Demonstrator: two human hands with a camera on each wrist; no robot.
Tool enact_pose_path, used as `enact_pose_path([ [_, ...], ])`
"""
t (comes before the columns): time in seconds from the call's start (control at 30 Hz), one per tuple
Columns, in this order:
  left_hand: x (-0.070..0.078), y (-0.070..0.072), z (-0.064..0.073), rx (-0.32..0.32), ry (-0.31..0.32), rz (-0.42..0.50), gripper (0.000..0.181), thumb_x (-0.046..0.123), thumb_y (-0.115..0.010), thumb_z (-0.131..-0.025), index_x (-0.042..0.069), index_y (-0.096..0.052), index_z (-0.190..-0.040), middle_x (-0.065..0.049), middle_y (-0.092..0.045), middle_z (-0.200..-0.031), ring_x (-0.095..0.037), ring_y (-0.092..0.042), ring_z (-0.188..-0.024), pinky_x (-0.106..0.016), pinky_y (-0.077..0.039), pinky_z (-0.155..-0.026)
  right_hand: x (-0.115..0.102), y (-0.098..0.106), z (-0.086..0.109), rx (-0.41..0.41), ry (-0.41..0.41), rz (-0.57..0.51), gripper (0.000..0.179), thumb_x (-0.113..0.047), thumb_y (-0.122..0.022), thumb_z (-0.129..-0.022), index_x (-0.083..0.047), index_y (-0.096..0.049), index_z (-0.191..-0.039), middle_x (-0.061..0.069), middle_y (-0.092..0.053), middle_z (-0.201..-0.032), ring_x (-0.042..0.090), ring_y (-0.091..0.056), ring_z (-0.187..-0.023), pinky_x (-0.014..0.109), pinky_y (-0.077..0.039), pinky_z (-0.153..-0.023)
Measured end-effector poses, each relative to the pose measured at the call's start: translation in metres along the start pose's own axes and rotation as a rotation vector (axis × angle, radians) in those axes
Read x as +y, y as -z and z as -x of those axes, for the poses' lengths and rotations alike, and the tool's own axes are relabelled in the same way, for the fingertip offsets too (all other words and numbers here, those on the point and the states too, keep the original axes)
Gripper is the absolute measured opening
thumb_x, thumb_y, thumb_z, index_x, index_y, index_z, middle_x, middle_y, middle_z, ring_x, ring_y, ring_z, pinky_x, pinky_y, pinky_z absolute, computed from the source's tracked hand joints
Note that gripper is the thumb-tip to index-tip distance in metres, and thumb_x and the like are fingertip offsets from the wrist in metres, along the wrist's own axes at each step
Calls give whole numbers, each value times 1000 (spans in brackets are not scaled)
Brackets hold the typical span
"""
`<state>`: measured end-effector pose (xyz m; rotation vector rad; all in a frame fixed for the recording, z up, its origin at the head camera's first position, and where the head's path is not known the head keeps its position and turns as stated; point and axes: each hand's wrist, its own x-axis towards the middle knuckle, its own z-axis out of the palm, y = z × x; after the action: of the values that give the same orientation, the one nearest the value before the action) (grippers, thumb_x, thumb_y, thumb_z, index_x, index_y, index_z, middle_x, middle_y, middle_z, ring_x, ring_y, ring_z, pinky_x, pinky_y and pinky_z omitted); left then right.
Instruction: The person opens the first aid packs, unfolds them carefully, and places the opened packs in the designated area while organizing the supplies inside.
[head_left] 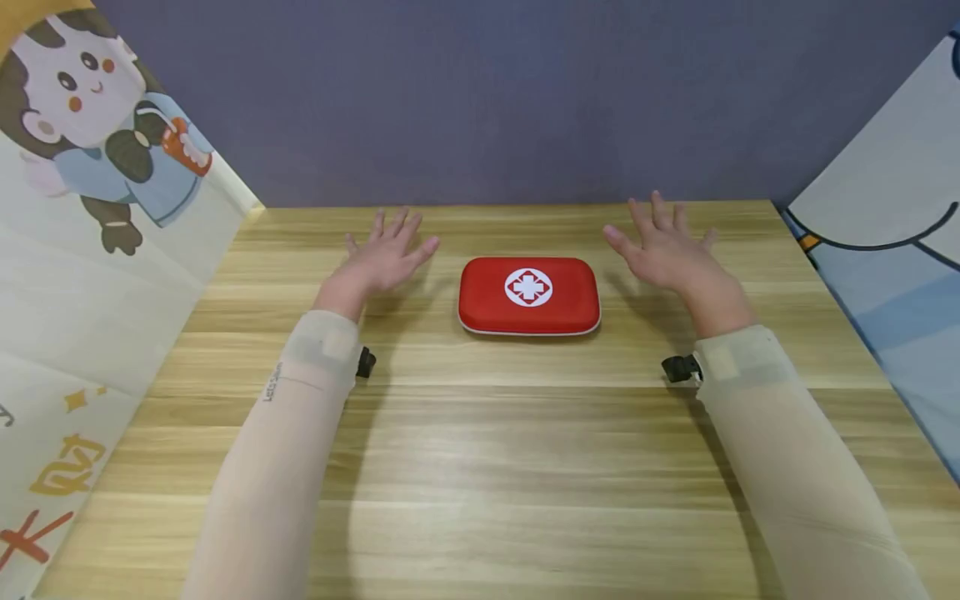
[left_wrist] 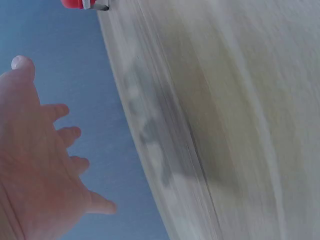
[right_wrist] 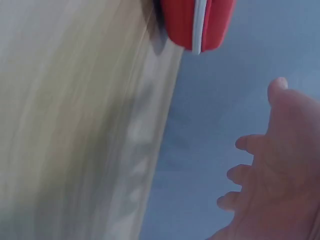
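A red zippered first-aid case [head_left: 480, 292] with a white cross emblem lies flat on the wooden table, between the two hands. To its left, my left hand [head_left: 382, 258] hovers with fingers spread, apart from the case. On the other side my right hand [head_left: 670, 254] is likewise spread and holds nothing. In the left wrist view, only a corner of the case [left_wrist: 72, 3] shows at the top, above the left hand [left_wrist: 37, 160]. The right wrist view has the case's end with its pale zipper edge [right_wrist: 198, 25], and the right hand [right_wrist: 282, 165] below it.
The wooden table [head_left: 517, 467] runs back to a grey-blue wall panel [head_left: 517, 100]. A cartoon-printed sheet [head_left: 82, 275] borders the left side, another printed sheet [head_left: 885, 242] the right. Both forearms wear pale sleeves [head_left: 270, 467] with black wrist cameras [head_left: 678, 368].
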<state>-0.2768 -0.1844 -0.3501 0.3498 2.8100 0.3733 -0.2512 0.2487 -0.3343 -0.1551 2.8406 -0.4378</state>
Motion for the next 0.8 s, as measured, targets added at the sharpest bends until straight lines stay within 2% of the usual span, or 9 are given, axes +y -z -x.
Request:
enact_pose_path([
  [0.1, 7, 1, -4, 6, -59, 41, 84, 76, -18, -105, 31, 3, -172, 4, 17, -180, -37, 20, -166, -82, 7, -124, -17, 1, 3, -14, 28, -19, 100, -86, -14, -98, -23, 13, -171, 13, 34, -172, 55, 26, -158, 93, 14, -111],
  [0.23, 24, 0, -11, 3, -178, 125, 83, 67, -32, -109, 22, -7, -173, -2, 9, -181, -36, 9, -168, -66, -3, -135, -50, -5, 4, -30, 102, -22, 103, -86, -23, -98, -24, 11, -172, 16, 26, -176, 53, 16, -163, 90, 9, -116],
  [0.3, 35, -2, -15, -7, -220, 141, 83, 66, -35, -109, 20, -9, -173, -6, 6, -182, -35, 5, -169, -58, -5, -138, -67, -10, 4, -38, 137, -2, 103, -86, -26, -98, -24, 9, -172, 17, 22, -177, 51, 12, -164, 89, 6, -118],
  [0.4, 49, -8, -22, -28, -250, 139, 82, 65, -35, -109, 21, -11, -173, -7, 2, -182, -33, 1, -169, -53, -7, -139, -88, -20, 6, -65, 171, 39, 104, -86, -30, -97, -25, 8, -172, 16, 18, -179, 47, 10, -166, 89, 4, -119],
  [0.47, 56, -13, -26, -39, -266, 144, 76, 61, -34, -111, 19, -16, -173, -8, -9, -182, -31, -7, -169, -51, -11, -139, -99, -28, 7, -82, 189, 74, 104, -86, -32, -97, -25, 5, -173, 16, 15, -179, 46, 9, -166, 88, 3, -120],
  [0.53, 61, -18, -29, -40, -280, 156, 66, 49, -35, -114, 17, -24, -171, -9, -23, -179, -30, -20, -167, -49, -18, -138, -106, -36, 9, -98, 211, 112, 104, -87, -34, -97, -26, 3, -173, 15, 13, -180, 45, 8, -167, 88, 2, -120],
  [0.63, 62, -24, -29, -39, -302, 209, 53, 19, -38, -113, 13, -37, -166, -13, -49, -165, -31, -45, -155, -47, -33, -132, -113, -47, 12, -107, 253, 159, 105, -87, -40, -95, -27, -3, -173, 13, 8, -181, 43, 2, -168, 86, -2, -122],
  [0.7, 59, -26, -29, -30, -306, 269, 60, 0, -36, -105, 12, -43, -163, -15, -57, -157, -32, -56, -143, -46, -42, -126, -116, -53, 15, -115, 286, 171, 106, -86, -46, -94, -28, -8, -173, 12, 6, -182, 43, 0, -168, 84, -5, -124],
  [0.8, 54, -28, -29, -20, -306, 358, 73, -12, -32, -92, 10, -48, -159, -16, -62, -150, -32, -62, -130, -46, -49, -117, -117, -57, 17, -151, 332, 188, 105, -82, -53, -93, -29, -11, -173, 11, 4, -182, 44, -1, -167, 83, -6, -125],
])
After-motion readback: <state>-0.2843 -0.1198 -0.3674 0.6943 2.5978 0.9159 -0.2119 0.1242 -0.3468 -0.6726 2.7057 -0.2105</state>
